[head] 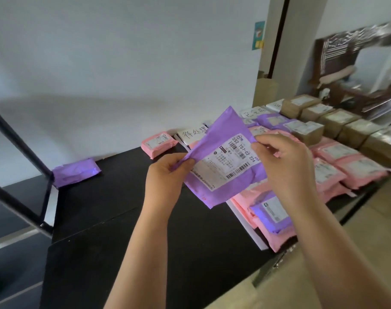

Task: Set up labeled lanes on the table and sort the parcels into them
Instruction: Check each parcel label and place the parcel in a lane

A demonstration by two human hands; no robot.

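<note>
Purple mailer [223,126] is up off the black table [123,219], held in both hands with its shipping label [232,161] facing the camera. Reads as a label check before picking a lane. Left hand [167,175] pinches the crumpled left edge and right hand [286,166] curls over the top-right edge. The 2 hands are apart with the film pulled flat between them, probably to keep the print legible. 2 handwritten signs, near sign [194,133] and far sign [253,112], sit at the table's back by the wall, so lanes likely run toward the person. Right side is loaded: brown boxes [337,123] in a row, pink mailers [346,166] piled in front. Left side has 1 pink parcel [158,143] and 1 purple parcel [76,172], well apart. White strip [245,221] looks like a lane divider. Target lane for the held mailer: can't tell.
</note>
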